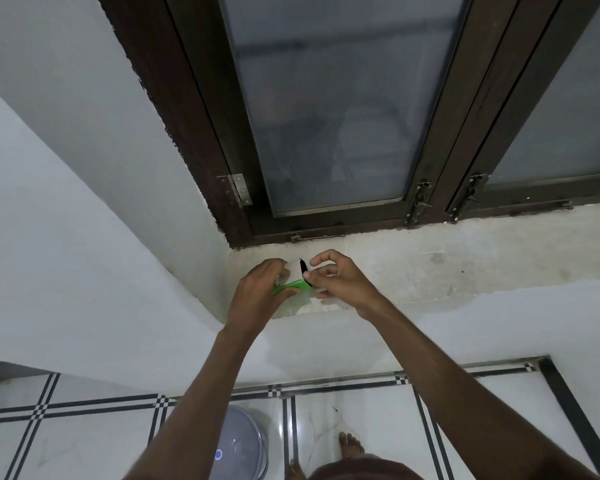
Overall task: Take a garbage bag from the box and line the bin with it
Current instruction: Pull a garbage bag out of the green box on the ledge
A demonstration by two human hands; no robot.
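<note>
Both hands met at the sill [430,258]: left hand [257,292] clamped a green box [290,285] lying sideways; right hand [340,277] pinched a black bag [304,268] standing upward.

White walls [84,188], dark-framed frosted window [329,109], concrete sill [465,261], black-lined tiled floor [94,431]

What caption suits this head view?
Both hands, left hand and right hand, work a small green-and-black item on the pale concrete window sill, round translucent bin below.
</note>
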